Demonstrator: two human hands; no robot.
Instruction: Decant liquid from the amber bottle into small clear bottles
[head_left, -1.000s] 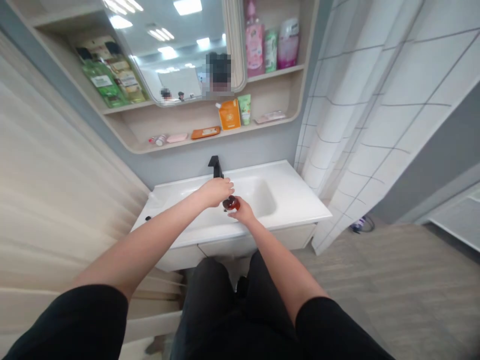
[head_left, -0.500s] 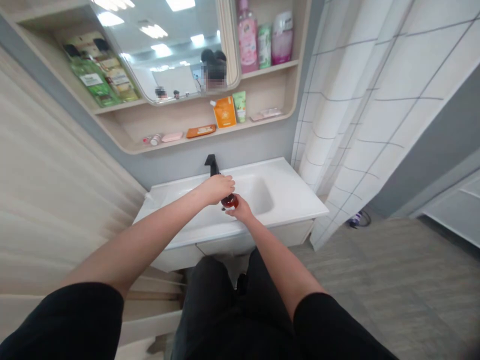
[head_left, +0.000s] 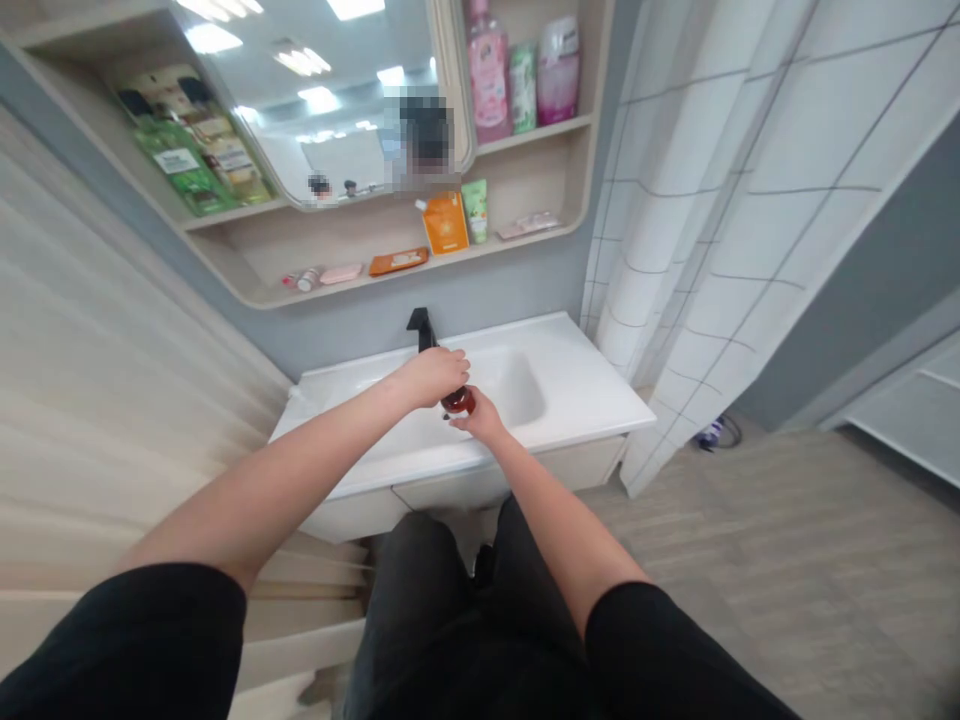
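Note:
A reddish-brown bottle [head_left: 458, 404] with a dark top is held over the white sink basin [head_left: 521, 390]. My right hand [head_left: 480, 417] wraps round its body from the right, and a patch of pale label shows by the fingers. From above, my left hand [head_left: 442, 374] closes over the bottle's top with curled fingers, hiding most of the cap. Just behind the left hand rises a black faucet [head_left: 422, 327], its lower part covered by that hand.
Above the sink, a shelf cabinet holds an orange pouch [head_left: 445, 223], a green tube [head_left: 475, 210], an orange packet [head_left: 398, 262] and a pink bar [head_left: 341, 274]. Bottles flank the mirror [head_left: 315, 110]. A beige curtain [head_left: 112, 360] hangs left, a checked white curtain [head_left: 675, 250] right.
The view has shifted very slightly. Both hands keep the same hold on the bottle, with no clear movement between them.

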